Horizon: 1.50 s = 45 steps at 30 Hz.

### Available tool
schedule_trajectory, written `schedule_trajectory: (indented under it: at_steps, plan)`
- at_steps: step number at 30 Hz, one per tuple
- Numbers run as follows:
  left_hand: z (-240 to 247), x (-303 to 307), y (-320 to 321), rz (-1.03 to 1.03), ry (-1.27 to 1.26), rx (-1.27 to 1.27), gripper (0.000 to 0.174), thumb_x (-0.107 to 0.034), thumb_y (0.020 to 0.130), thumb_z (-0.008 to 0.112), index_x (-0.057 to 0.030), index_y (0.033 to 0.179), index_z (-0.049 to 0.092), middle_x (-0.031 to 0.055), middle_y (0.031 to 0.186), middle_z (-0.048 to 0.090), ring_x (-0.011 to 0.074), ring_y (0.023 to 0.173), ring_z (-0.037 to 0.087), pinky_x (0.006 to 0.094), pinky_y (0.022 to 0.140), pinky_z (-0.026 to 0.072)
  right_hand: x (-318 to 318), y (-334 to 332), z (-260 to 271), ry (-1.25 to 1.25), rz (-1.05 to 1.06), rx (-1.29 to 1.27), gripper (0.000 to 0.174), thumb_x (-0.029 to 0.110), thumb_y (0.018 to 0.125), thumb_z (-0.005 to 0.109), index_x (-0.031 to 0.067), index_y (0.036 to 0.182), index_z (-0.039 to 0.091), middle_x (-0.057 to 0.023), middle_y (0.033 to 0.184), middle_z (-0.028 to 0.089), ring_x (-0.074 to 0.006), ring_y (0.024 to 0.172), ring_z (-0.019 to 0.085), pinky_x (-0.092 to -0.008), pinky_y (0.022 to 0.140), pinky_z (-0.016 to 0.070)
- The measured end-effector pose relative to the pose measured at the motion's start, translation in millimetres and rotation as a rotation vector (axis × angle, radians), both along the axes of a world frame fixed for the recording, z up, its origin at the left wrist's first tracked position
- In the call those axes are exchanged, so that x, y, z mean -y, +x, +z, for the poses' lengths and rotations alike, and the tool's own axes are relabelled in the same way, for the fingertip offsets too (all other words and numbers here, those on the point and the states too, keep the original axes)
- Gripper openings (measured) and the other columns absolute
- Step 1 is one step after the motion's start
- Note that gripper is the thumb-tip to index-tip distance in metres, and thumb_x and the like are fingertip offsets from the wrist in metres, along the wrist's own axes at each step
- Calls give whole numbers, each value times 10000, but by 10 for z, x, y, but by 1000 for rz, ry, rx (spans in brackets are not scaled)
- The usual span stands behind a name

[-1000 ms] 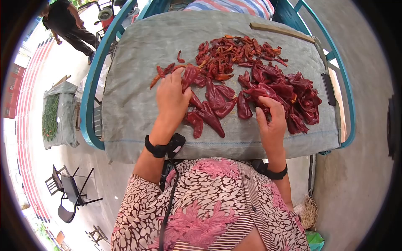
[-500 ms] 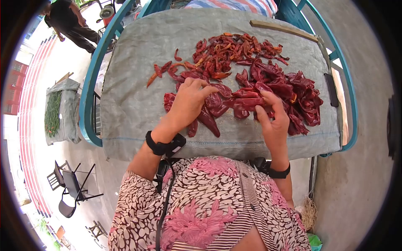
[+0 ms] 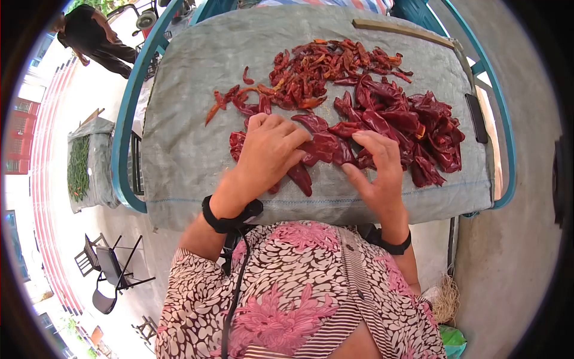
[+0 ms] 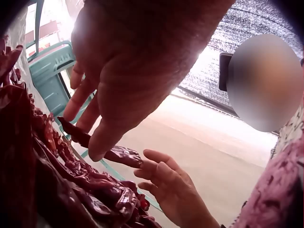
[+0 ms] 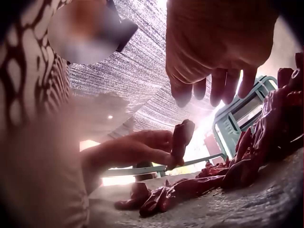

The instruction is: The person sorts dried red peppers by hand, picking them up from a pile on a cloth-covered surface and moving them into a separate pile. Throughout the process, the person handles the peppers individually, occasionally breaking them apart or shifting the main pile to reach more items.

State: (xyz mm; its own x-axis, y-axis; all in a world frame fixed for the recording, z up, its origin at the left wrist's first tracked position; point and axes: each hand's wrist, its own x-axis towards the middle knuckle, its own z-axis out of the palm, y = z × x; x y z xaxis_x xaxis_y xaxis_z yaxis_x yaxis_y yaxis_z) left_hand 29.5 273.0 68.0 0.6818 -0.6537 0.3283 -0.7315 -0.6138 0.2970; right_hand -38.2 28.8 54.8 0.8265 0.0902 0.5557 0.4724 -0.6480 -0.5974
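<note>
My left hand (image 3: 269, 149) pinches a dark red dried chili pepper (image 3: 326, 147) between thumb and fingers. In the left wrist view the wrinkled chili crosses under the thumb, and its end points at my right hand. The right wrist view shows the same chili standing out from the left fingertips. My right hand (image 3: 379, 173) is beside the chili's far end, fingers extended and thumb apart, with nothing held. Below and around the left hand lie a few more large chilies (image 3: 300, 178), partly hidden by it. To the right is a heap of large dark chilies (image 3: 442, 128).
A pile of smaller, orange-red chilies (image 3: 329, 69) lies farther back on the grey woven sheet (image 3: 197, 72). A wooden strip (image 3: 403, 33) and a black phone (image 3: 476, 118) lie near the sheet's edge. Blue-green metal rails (image 3: 124, 131) flank the surface. Another person (image 3: 95, 36) stands back left.
My left hand has moved right from the left-hand chilies and now holds one between the two hands. The right hand has shifted slightly, its thumb and fingers wider apart than half a second ago.
</note>
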Motion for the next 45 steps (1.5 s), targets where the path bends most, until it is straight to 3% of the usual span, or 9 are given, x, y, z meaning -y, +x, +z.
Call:
schedule_trajectory:
  at_steps: [4,10,16,20,34,37,40,43,45]
  plan:
    - [4,122,-73,-81,-58,-25,252,-239,831,771,-129,1043,691,30,946,647,246,959,586,403,941,390,-106,-46,-83,64,19,-178,537,73,800,803,76,1311,635,-77,1055,688,-241,885,614,-377,844,472]
    - [-35,179,53,-127,-101,-30,255,-259,845,764,-127,1053,696,37,961,651,260,947,588,403,911,400,-135,-32,-40,280,-39,-346,454,89,886,760,72,1320,630,-79,1008,674,-209,871,609,-357,796,490]
    - [-354,213,290,95,-78,23,292,-136,817,752,-108,1102,693,80,964,602,290,932,590,414,820,455,80,13,32,304,-341,-212,427,144,942,731,100,1349,613,-64,1031,654,-188,915,613,-358,845,504]
    - [-685,248,428,89,-30,91,332,-63,780,743,-98,1107,690,98,944,569,303,926,579,426,797,480,322,128,33,81,-593,20,422,170,964,699,35,1348,589,-132,1247,635,-279,1177,569,-411,1032,435]
    - [-84,166,108,-142,-192,-103,214,-113,819,755,-77,1021,694,97,1005,616,302,924,587,415,841,476,-154,112,-69,-101,12,31,399,75,794,794,101,1179,692,-53,1114,692,-252,993,631,-409,935,439]
    - [-185,203,10,59,-386,-167,338,-164,802,778,-71,1106,664,104,969,622,313,928,586,428,849,478,-104,120,-44,-162,-23,43,416,80,807,793,109,1207,683,-39,1104,693,-242,980,634,-404,917,437]
    - [-305,253,-48,134,-111,-43,448,-202,787,796,-54,1174,627,114,967,628,318,942,593,445,846,488,1,93,8,-36,-222,-68,388,94,834,793,93,1207,684,-67,1139,685,-263,997,635,-407,955,437]
    - [-410,353,-86,73,78,-105,453,-212,791,797,-45,1175,625,120,970,639,326,974,595,456,855,494,17,164,8,16,-424,152,354,121,858,795,64,1191,687,-102,1171,669,-282,1003,629,-413,1017,420]
    - [-446,358,-82,113,-19,-86,435,-177,810,781,-38,1189,621,120,961,645,318,924,616,442,824,510,34,88,-22,96,-336,54,369,106,854,798,40,1197,679,-122,1183,657,-285,1012,636,-399,966,481]
